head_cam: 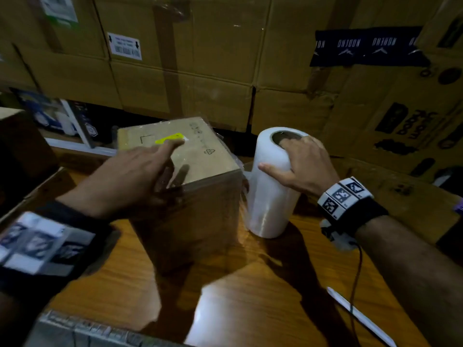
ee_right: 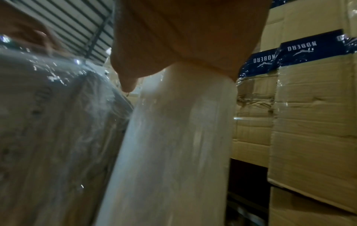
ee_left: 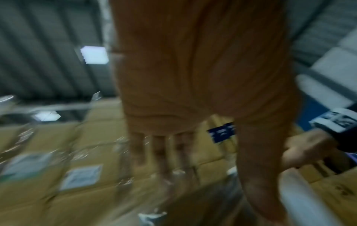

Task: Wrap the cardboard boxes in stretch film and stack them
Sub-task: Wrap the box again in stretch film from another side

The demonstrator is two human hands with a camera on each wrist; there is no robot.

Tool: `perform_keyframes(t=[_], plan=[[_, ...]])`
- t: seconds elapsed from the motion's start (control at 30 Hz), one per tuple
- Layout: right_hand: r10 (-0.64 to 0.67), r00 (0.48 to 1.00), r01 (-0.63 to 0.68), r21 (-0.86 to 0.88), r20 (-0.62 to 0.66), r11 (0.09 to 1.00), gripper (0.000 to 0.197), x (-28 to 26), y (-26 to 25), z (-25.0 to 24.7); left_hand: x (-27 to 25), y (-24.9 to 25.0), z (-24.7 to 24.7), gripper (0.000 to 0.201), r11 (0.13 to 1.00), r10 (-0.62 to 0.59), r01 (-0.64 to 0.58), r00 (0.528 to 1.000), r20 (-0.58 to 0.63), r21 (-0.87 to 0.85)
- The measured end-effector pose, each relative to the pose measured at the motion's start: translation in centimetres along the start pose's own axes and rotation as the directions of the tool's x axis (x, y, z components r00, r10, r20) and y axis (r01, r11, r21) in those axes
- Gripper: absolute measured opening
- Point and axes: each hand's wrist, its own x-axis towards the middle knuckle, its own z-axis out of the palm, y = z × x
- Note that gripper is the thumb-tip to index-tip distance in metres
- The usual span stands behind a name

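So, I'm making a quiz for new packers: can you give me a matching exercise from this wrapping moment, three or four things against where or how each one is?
Things:
1. stretch film roll
2. small box
3. right hand
4. white strip

States:
a. lying flat on the wooden table
b. standing upright
c. already covered in film
d. gripping the roll's top

Pairs: 1-b, 2-c, 3-d, 4-a

Head cam looks down over table [head_cam: 250,284]; both wrist cams close, angled upward past palms; all share stacked cartons [head_cam: 200,58] behind.
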Motion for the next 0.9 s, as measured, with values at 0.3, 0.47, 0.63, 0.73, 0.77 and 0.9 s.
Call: perform_keyframes(t=[0.3,0.47,0.63,0.73,0.77,0.9], plan=[[-0.088,0.975,0.059,0.143,0.206,0.988,0.050,-0.1,1.6,-1.5,9.2,9.3,5.1,0.089,0.984,-0.018,0.009,0.999,0.048,0.179],[-0.122,0.911,0.132,0.002,0.393,0.991,0.047,0.7,2.1,-2.7,8.1,8.9,5.9,0.060,0.980,0.056,-0.038,0.994,-0.089,0.193],[0.124,0.964,-0.062,-0.254,0.236,0.965,0.073,0.6,-1.2,-1.5,6.1,9.0,5.4,0.051,0.980,0.186,-0.176,0.976,-0.109,0.093],[0.119,0.979,-0.095,-0.144,0.168,0.985,0.084,-0.3,-1.2,-1.0,4.8,7.9,5.8,0.060,0.984,0.176,-0.174,0.975,-0.135,0.028],[0.082,0.980,-0.069,-0.077,0.179,0.995,0.084,-0.6,-0.4,-1.3,4.6,7.7,5.9,0.068,0.989,0.149,-0.151,0.975,-0.168,0.003],[-0.008,0.979,0.035,-0.129,0.203,0.991,0.060,-1.4,0.8,-2.0,4.4,7.7,6.4,0.120,0.998,-0.052,0.042,0.979,-0.199,-0.052]])
